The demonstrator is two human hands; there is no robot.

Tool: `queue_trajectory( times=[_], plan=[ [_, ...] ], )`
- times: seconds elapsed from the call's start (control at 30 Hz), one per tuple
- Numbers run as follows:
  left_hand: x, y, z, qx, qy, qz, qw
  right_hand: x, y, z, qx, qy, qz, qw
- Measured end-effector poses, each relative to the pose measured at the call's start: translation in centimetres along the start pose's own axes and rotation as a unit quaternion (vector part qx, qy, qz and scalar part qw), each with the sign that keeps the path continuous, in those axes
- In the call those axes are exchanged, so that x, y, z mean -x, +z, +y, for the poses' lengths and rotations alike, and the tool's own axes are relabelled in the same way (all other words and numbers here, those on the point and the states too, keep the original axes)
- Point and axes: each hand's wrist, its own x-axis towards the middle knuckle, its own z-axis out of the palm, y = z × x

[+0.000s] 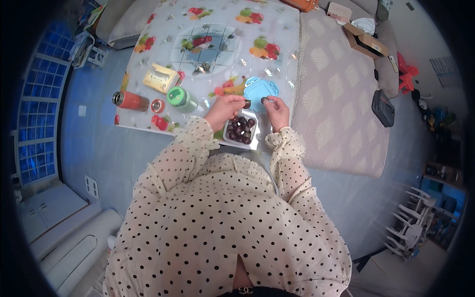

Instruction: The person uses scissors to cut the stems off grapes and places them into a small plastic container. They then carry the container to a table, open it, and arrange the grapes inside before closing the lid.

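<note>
Between the fingertips of my left hand is a dark grape, wet-looking and partly covered by the fingers. My right hand pinches a small dark piece, perhaps grape or grape skin; its exact form is too small to tell. Below both hands, a clear plastic container holds several dark purple grapes. It stands near the table's front edge. Just beyond the hands lies a light blue container lid with clip tabs, flat on the tablecloth.
A fruit-printed tablecloth covers the table. On its left stand a green-lidded cup, a red cap, a red thermos lying down and a tissue pack. A covered sofa borders the right.
</note>
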Motion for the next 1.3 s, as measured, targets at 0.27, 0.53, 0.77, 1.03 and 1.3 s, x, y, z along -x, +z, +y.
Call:
queue_trajectory(
  times=[0.27, 0.53, 0.77, 1.03, 1.3],
  plan=[
    [-9.9, 0.5, -2.2, -0.468, 0.148, 0.038, 0.870, -3.6, -0.5, 2.6, 0.339, -0.157, 0.029, 0.927],
    [-10.5, 1.7, -3.6, -0.561, 0.189, 0.032, 0.805, -3.1, -0.4, 3.3, 0.352, -0.183, 0.026, 0.918],
    [-9.4, 0.6, -3.8, -0.394, 0.201, 0.061, 0.895, 1.0, -0.6, -0.2, 0.234, -0.163, -0.032, 0.958],
    [2.5, -3.0, -4.6, 0.028, -0.008, 0.035, 0.999, 6.2, 1.1, -1.7, 0.404, -0.206, -0.185, 0.872],
    [6.2, -4.5, -7.4, 0.053, -0.042, 0.070, 0.995, 6.0, 2.3, -0.4, 0.505, -0.237, -0.157, 0.815]
  ],
)
